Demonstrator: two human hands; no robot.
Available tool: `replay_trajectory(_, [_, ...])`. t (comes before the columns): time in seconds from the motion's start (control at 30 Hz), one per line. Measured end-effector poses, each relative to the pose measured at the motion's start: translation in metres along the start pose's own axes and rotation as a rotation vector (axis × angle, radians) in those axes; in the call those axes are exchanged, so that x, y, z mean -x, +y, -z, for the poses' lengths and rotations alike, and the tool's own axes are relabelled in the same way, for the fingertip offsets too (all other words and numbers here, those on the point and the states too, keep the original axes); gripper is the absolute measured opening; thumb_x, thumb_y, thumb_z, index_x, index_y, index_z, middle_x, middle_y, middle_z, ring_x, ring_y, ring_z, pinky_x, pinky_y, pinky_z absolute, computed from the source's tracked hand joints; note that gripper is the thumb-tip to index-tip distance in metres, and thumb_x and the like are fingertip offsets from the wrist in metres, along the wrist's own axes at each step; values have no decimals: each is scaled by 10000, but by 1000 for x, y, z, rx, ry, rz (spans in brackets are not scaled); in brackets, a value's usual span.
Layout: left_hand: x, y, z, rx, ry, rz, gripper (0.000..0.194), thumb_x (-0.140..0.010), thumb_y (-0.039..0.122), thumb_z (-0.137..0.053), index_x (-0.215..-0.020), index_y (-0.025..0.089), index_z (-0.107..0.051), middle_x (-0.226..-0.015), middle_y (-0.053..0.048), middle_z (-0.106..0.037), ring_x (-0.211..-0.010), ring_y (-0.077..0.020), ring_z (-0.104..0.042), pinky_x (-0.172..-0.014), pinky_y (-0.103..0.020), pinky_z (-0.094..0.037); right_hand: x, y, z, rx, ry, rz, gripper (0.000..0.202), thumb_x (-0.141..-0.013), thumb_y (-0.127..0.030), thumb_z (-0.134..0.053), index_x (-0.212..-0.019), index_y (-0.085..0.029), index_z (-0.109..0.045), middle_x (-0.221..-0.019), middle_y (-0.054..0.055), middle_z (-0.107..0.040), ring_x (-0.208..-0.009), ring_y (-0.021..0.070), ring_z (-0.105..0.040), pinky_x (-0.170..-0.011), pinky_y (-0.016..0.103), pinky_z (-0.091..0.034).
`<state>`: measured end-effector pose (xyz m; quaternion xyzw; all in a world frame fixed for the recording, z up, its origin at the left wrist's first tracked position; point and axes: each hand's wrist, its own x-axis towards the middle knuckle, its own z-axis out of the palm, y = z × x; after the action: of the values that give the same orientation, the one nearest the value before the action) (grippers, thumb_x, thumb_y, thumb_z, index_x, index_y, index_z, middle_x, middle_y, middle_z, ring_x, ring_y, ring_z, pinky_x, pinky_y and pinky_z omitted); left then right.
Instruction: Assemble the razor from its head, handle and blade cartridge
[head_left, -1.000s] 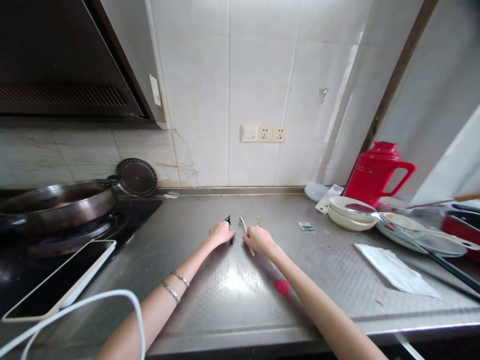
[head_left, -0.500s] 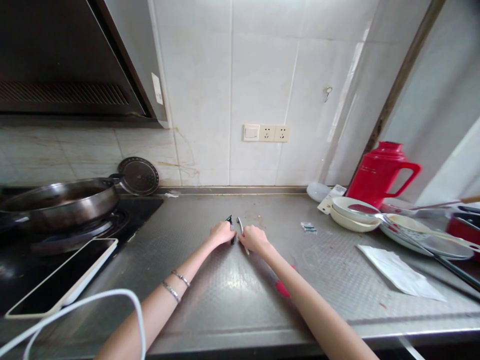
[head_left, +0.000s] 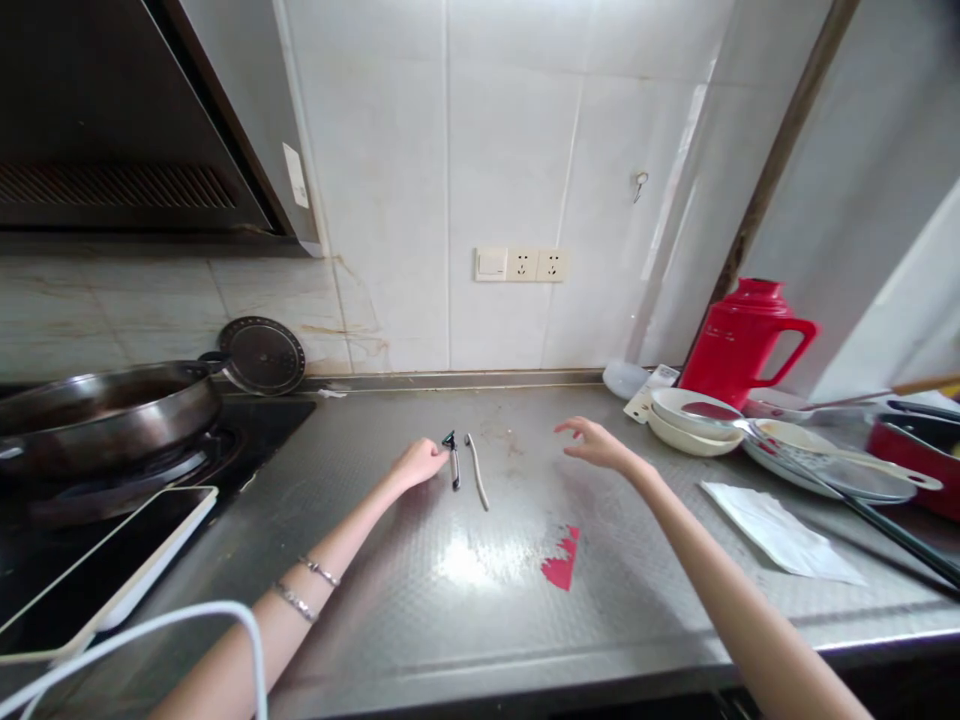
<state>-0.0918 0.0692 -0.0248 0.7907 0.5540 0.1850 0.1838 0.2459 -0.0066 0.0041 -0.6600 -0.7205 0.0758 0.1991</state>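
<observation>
Right hand (head_left: 596, 443) has let go of the pale tool (head_left: 476, 470), now lifted, fingers spread. Left hand (head_left: 418, 463) still loosely touches the black tool (head_left: 452, 458) on the worktop (head_left: 480, 600).

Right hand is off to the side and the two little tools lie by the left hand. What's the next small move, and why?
Probably let the left hand ease off the black tool. That tool lies flat on the steel counter, side by side with the pale slim tool, apart from it, with the fingertips at its near side. The right hand hovers open above the counter, holding nothing, towards the stacked bowls.
</observation>
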Motion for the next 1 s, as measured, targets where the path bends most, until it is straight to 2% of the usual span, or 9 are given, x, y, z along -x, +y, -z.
replay_trajectory(0.07, [-4, -11, 7, 28, 28, -8, 364, -728, 402, -461, -452, 171, -410, -425, 49, -320, -461, -99, -355, -495, -231, -218, 6, 39, 17, -15, -16, -102, 464, -670, -96, -549, -1131, -138, -585, -1164, 96, -583, -915, 163, -580, -777, 214, -440])
replay_trajectory(0.13, [-8, -19, 13, 40, 43, -10, 342, -727, 374, -446, -454, 172, -409, -430, 52, -310, -466, -100, -341, -497, -232, -210, 12, 67, 28, -13, -77, -163, 499, -667, -72, -536, -1162, -131, -572, -1194, 102, -573, -968, 181, -571, -798, 212, -437])
replay_trajectory(0.27, [-14, -29, 16, 132, 54, -37, 300, -725, 360, -420, -496, 168, -454, -457, 47, -367, -488, -104, -362, -509, -226, -238, 15, 95, 34, -5, -206, -207, 647, -621, -26, -543, -1261, -112, -495, -1242, 118, -549, -1054, 204, -547, -836, 216, -427])
replay_trajectory(0.37, [-16, -37, 8, 251, 103, -79, 285, -727, 369, -404, -523, 173, -441, -480, 43, -400, -501, -104, -383, -516, -218, -268, 9, 99, 28, 16, -226, -223, 703, -592, -14, -549, -1281, -134, -481, -1246, 115, -553, -1079, 207, -541, -824, 213, -434])
replay_trajectory(0.53, [-19, -56, -8, 377, 173, -52, 285, -720, 400, -389, -536, 187, -428, -459, 45, -393, -462, -105, -379, -478, -213, -277, -1, 107, 18, 29, -230, -199, 643, -568, -45, -594, -1200, -156, -558, -1162, 101, -614, -1029, 218, -573, -833, 250, -445])
replay_trajectory(0.73, [-20, -62, -12, 440, 223, -77, 295, -695, 428, -401, -522, 192, -440, -437, 50, -379, -427, -105, -361, -461, -221, -267, -2, 124, 17, 4, -198, -118, 614, -552, -127, -615, -1163, -155, -563, -1087, 98, -644, -972, 247, -591, -838, 299, -458])
replay_trajectory(0.83, [-18, -59, -11, 443, 239, -68, 286, -694, 412, -412, -515, 191, -439, -432, 51, -384, -427, -105, -369, -465, -222, -269, -5, 115, 15, -36, -177, -58, 598, -579, -177, -601, -1174, -146, -539, -1031, 96, -659, -957, 238, -595, -841, 306, -456])
replay_trajectory(1.0, [-17, -60, -13, 439, 243, -63, 284, -708, 399, -416, -521, 186, -444, -430, 53, -387, -433, -105, -377, -470, -219, -272, -17, 83, 3, -125, -202, 19, 583, -590, -181, -575, -1171, -161, -537, -1015, 80, -665, -945, 220, -595, -837, 304, -457])
